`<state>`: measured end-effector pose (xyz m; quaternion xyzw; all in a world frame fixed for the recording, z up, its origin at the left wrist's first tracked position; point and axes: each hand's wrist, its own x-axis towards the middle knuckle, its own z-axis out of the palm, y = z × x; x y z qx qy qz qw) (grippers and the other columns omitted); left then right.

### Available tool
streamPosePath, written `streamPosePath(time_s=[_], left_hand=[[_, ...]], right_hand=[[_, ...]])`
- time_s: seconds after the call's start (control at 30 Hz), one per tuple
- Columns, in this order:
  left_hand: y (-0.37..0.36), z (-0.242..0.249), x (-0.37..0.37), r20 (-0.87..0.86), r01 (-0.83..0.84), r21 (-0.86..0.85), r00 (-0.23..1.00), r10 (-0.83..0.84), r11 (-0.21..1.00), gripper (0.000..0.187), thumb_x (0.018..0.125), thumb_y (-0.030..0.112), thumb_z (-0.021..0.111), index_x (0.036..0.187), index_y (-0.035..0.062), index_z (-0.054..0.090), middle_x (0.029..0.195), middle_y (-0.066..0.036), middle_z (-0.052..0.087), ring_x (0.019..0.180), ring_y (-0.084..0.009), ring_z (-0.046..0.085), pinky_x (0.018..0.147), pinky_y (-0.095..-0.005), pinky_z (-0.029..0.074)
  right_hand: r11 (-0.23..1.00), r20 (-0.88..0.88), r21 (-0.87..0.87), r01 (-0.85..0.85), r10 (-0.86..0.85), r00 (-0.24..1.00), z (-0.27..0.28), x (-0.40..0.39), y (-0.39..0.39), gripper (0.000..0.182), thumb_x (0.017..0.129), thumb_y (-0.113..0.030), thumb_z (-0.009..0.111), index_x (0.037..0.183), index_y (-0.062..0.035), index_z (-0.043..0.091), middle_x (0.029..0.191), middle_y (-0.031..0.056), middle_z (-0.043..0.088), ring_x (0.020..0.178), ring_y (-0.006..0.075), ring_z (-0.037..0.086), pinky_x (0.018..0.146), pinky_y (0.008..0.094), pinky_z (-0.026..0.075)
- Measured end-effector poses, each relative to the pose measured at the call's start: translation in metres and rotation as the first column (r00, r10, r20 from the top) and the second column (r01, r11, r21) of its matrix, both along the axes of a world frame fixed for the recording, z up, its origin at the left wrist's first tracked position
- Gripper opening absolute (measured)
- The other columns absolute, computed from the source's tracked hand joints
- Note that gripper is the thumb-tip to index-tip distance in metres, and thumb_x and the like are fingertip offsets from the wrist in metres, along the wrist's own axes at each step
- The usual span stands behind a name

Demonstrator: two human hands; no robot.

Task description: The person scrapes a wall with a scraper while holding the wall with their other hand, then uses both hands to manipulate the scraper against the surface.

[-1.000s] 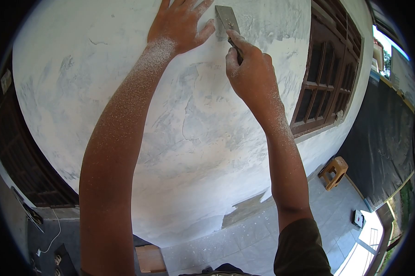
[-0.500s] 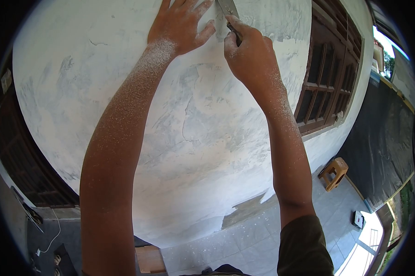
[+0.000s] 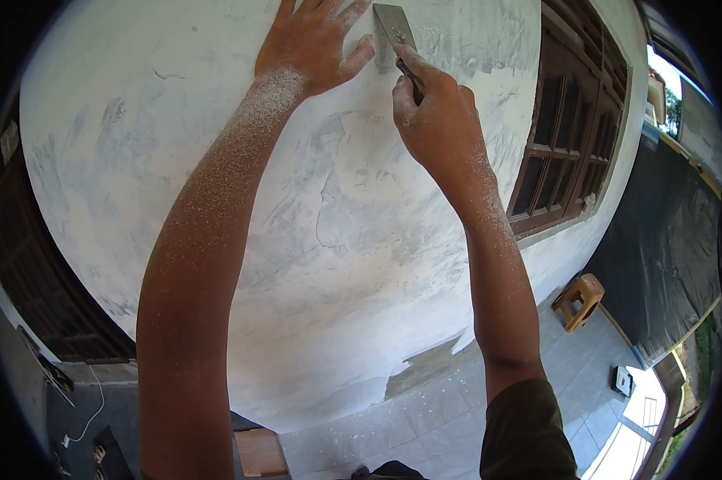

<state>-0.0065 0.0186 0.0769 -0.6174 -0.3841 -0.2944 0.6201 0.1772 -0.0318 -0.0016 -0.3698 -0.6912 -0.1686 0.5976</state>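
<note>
My right hand [image 3: 437,112] grips a metal scraper [image 3: 394,27] by its dark handle, the flat blade pressed against the white plastered wall [image 3: 329,240] near the top of the view. My left hand [image 3: 313,44] lies flat on the wall just left of the blade, fingers spread, holding nothing. Both forearms are dusted with white powder. The wall shows grey scraped patches and thin cracks.
A brown wooden window frame [image 3: 569,136] stands to the right of the wall. Below lie grey floor tiles [image 3: 449,408], a small wooden stool [image 3: 581,298] and a black tarp [image 3: 665,240]. A dark door and a white cable [image 3: 89,416] are at the lower left.
My right hand pushed the scraper up the wall, then drew it back down a little. The left hand stayed planted on the wall.
</note>
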Motion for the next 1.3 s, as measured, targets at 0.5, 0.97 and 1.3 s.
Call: streamPosePath(time_s=[0.5, 0.97, 1.3], left_hand=[[0.006, -0.002, -0.003, -0.022, -0.029, 0.014, 0.999, 0.029, 0.999, 0.070, 0.099, 0.050, 0.040, 0.155, 0.0076, 0.034, 0.165, -0.015, 0.022, 0.154, -0.0285, 0.014, 0.126, -0.0529, 0.005], [0.003, 0.000, -0.002, -0.010, -0.020, 0.012, 1.000, 0.020, 1.000, 0.070, 0.099, 0.050, 0.041, 0.154, 0.0070, 0.035, 0.166, -0.014, 0.022, 0.155, -0.0280, 0.014, 0.126, -0.0512, 0.004], [0.005, -0.001, -0.002, -0.015, -0.041, 0.034, 0.999, 0.041, 0.999, 0.071, 0.100, 0.050, 0.039, 0.155, 0.0054, 0.033, 0.165, -0.015, 0.022, 0.155, -0.0290, 0.013, 0.126, -0.0523, 0.004]], right_hand=[[0.999, -0.009, 0.015, -0.030, 0.031, 0.999, 0.006, -0.001, -0.002, 0.037, 0.096, -0.015, 0.059, 0.131, -0.0058, 0.065, 0.100, 0.0218, 0.074, 0.083, 0.0347, 0.075, 0.078, 0.0460, 0.062], [0.999, 0.001, 0.034, -0.002, 0.001, 1.000, 0.009, 0.001, 0.004, 0.036, 0.095, -0.013, 0.058, 0.129, -0.0057, 0.067, 0.099, 0.0219, 0.074, 0.084, 0.0356, 0.075, 0.079, 0.0467, 0.061], [0.999, 0.007, -0.025, -0.030, 0.030, 1.000, 0.009, 0.005, 0.000, 0.036, 0.095, -0.014, 0.059, 0.128, -0.0039, 0.067, 0.099, 0.0228, 0.074, 0.082, 0.0340, 0.075, 0.079, 0.0450, 0.062]])
